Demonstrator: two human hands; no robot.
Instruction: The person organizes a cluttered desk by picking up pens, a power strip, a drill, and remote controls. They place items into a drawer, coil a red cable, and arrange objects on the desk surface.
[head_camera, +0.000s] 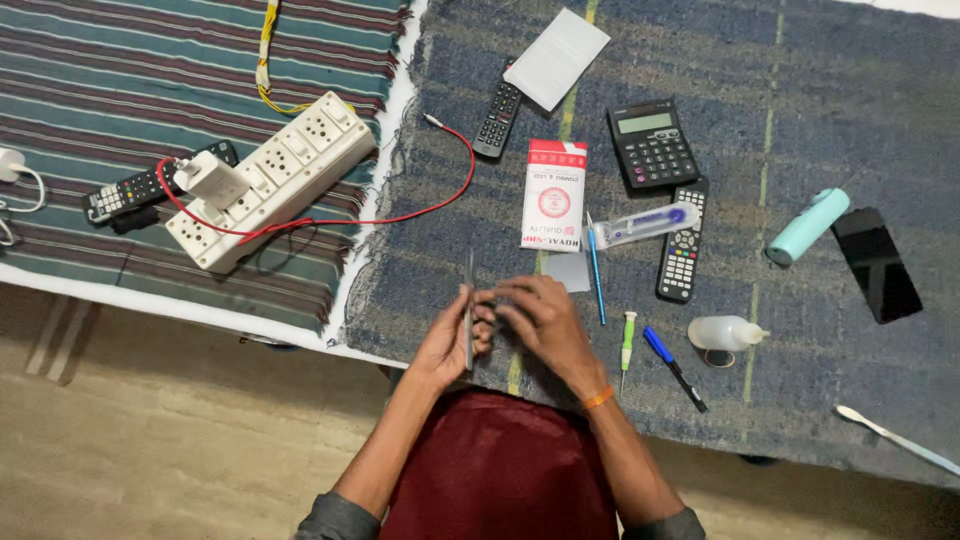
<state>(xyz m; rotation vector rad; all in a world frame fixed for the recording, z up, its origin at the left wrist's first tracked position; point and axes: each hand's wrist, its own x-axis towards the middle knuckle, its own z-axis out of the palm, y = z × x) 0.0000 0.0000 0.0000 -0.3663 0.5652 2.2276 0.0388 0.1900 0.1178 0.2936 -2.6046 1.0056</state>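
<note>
Both hands meet over the blue cloth (800, 100): the left hand (447, 340) pinches a thin grey phone (469, 310) edge-on, the right hand (540, 320) closed on it. A red-and-white packet (553, 195) lies just beyond.

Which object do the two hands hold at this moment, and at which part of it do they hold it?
Both hands hold a thin flat dark panel, seen edge-on. The left hand grips its lower half; the right hand touches its side with the fingertips. What it is cannot be told.

Bare cloth (440, 270) left of the hands; blue pen (596, 275) and screwdriver (627, 345) crowd the right.
</note>
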